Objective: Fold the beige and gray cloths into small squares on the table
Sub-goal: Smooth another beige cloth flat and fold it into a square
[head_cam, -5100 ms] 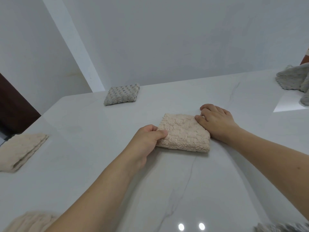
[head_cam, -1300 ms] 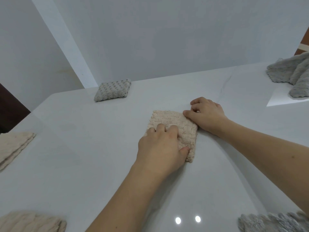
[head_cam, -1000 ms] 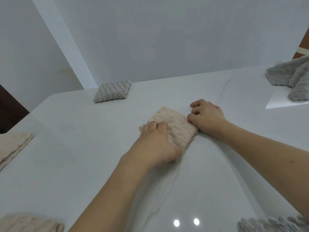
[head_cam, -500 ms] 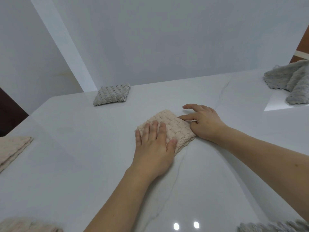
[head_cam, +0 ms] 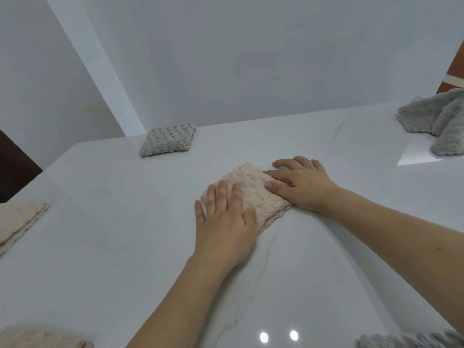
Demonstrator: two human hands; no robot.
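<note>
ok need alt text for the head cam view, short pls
Both hands press flat on a folded beige cloth on a white table, left hand at its near end, right hand at its right. A folded gray cloth lies at the far edge.

A folded beige waffle-textured cloth (head_cam: 253,194) lies mid-surface (head_cam: 100,247) under both hands: left hand (head_cam: 226,224) on its near-left part, right hand (head_cam: 301,184) on its right. A folded gray textured cloth (head_cam: 167,143) lies far left.

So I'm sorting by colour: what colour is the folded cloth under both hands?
Beige, with a woven, bumpy texture; the folded cloth shows in the head view.
</note>
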